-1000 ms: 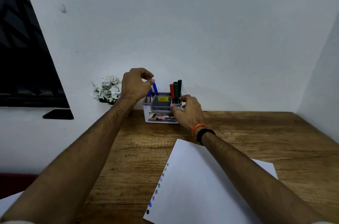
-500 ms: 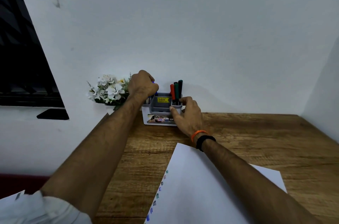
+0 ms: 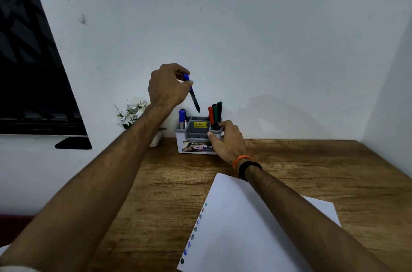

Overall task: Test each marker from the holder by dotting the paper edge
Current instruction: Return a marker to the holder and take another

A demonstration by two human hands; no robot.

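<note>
A grey and white marker holder (image 3: 196, 136) stands at the desk's far edge against the wall. My left hand (image 3: 167, 87) pinches a blue-capped marker (image 3: 192, 95) by its top and holds it tilted in the air above the holder. My right hand (image 3: 226, 140) grips the holder's right front corner. A red marker (image 3: 210, 113) and two green markers (image 3: 217, 113) stand in its right compartment. More blue markers (image 3: 181, 117) stand in the left one. A white paper sheet (image 3: 240, 227) lies near me, with several coloured dots (image 3: 196, 229) along its left edge.
A small white pot of white flowers (image 3: 133, 111) sits left of the holder. The wooden desk (image 3: 312, 173) runs to a wall at the back and another on the right. A dark window (image 3: 29, 71) is at the left.
My left hand has lifted the blue marker up out of the holder's left compartment. My right hand has stayed on the holder.
</note>
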